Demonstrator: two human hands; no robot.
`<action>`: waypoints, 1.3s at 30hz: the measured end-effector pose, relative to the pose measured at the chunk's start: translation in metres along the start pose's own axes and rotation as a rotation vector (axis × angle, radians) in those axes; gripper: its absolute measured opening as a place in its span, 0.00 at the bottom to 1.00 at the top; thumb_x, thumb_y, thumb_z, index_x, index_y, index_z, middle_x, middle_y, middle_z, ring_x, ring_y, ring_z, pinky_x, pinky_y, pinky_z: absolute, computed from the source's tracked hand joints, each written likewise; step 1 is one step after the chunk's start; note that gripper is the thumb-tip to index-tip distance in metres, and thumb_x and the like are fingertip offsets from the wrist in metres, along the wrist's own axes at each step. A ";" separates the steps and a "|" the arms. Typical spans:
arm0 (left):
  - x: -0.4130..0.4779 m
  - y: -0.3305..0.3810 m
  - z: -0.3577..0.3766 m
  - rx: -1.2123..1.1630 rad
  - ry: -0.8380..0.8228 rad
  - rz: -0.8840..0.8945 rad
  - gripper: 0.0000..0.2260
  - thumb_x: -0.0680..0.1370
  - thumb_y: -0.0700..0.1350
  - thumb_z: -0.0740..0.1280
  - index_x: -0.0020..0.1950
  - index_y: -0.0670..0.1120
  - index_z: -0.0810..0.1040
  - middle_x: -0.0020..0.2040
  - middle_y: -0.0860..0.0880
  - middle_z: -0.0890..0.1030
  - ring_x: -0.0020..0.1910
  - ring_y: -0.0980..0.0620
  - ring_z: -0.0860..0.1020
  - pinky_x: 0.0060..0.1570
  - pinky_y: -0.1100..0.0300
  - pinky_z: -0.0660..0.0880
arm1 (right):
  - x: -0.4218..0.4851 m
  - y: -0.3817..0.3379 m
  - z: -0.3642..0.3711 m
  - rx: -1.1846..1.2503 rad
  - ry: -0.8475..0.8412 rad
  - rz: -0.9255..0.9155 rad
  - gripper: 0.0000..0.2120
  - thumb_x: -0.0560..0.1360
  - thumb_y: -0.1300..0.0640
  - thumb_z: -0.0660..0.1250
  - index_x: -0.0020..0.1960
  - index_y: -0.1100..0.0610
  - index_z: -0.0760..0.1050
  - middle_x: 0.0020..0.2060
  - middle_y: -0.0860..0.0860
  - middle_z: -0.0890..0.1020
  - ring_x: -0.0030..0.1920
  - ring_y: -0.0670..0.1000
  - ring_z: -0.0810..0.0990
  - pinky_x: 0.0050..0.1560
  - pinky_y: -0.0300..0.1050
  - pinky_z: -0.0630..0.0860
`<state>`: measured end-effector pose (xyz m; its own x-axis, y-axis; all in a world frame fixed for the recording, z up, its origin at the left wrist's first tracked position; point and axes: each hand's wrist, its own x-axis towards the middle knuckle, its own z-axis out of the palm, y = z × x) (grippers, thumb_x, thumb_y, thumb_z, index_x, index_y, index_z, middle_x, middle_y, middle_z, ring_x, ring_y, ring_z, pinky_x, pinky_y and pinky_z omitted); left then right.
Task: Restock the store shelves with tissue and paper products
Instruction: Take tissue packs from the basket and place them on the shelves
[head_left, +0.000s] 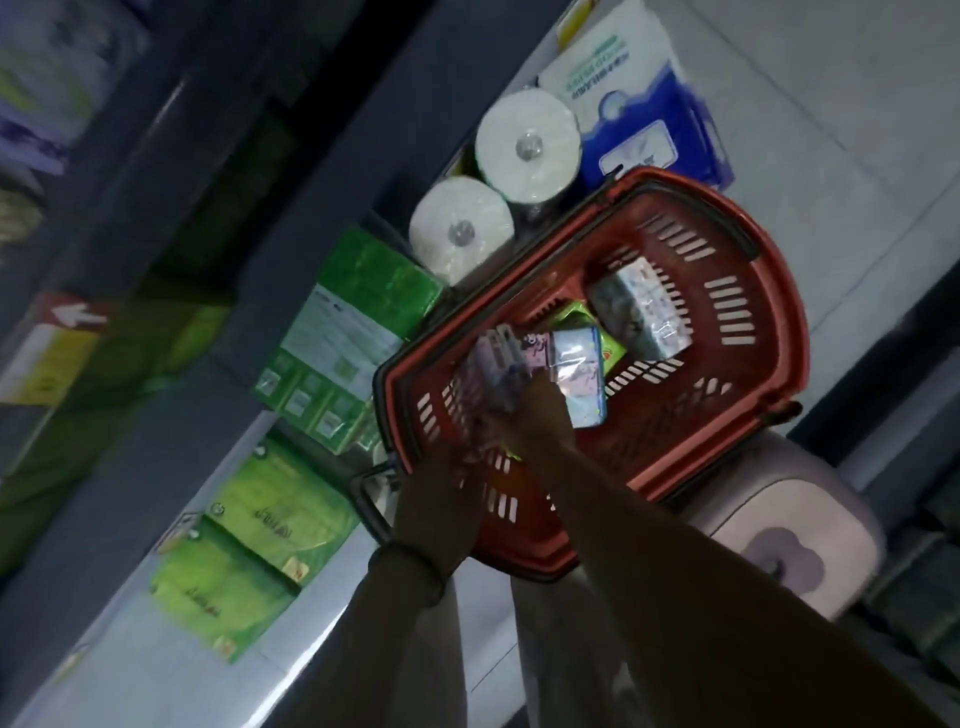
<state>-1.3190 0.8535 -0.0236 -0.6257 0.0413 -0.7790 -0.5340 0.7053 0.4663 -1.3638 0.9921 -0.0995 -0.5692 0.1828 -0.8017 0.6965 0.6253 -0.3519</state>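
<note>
A red shopping basket (748, 291) stands on the floor against the bottom shelf. Several small tissue packs lie in it: a pale patterned pack (641, 312), a blue-edged pink pack (582, 364) and a green one (605, 351). Both my arms reach down into the basket. My left hand (441, 499) is at the near wall and seems to grip a blurred bundle of purple tissue packs (496, 369). My right hand (537, 415) lies between that bundle and the blue-edged pack. Motion blur hides its fingers.
Two white paper rolls (527, 140) (460, 228) and a blue-and-white roll pack (639, 104) sit on the low shelf beside the basket. Green tissue boxes (353, 322) (260, 540) lie to the left. A pale pink bin (789, 540) stands to the right of my arms.
</note>
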 end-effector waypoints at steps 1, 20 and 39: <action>-0.002 -0.004 0.002 -0.033 0.010 -0.003 0.10 0.85 0.45 0.63 0.66 0.49 0.78 0.54 0.50 0.82 0.52 0.49 0.81 0.45 0.64 0.73 | 0.002 -0.001 0.001 0.024 0.005 0.010 0.23 0.83 0.53 0.70 0.74 0.63 0.72 0.64 0.63 0.80 0.56 0.61 0.82 0.54 0.49 0.81; -0.164 0.180 -0.155 -0.693 -0.193 -0.130 0.05 0.85 0.50 0.66 0.57 0.53 0.80 0.51 0.54 0.84 0.47 0.53 0.83 0.36 0.61 0.80 | -0.272 -0.048 -0.236 0.936 0.021 -0.074 0.13 0.77 0.65 0.74 0.61 0.66 0.83 0.54 0.63 0.88 0.55 0.67 0.87 0.59 0.64 0.83; -0.373 0.327 -0.379 -0.567 -0.009 0.603 0.13 0.84 0.43 0.66 0.65 0.38 0.81 0.54 0.38 0.86 0.44 0.43 0.87 0.42 0.54 0.85 | -0.483 -0.229 -0.418 0.744 0.199 -0.664 0.45 0.59 0.43 0.84 0.72 0.49 0.72 0.61 0.55 0.81 0.58 0.58 0.85 0.58 0.59 0.85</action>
<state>-1.4759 0.8005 0.5785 -0.8932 0.3060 -0.3294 -0.3151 0.0966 0.9441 -1.4310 1.0782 0.5705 -0.9550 0.1358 -0.2637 0.2698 0.0284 -0.9625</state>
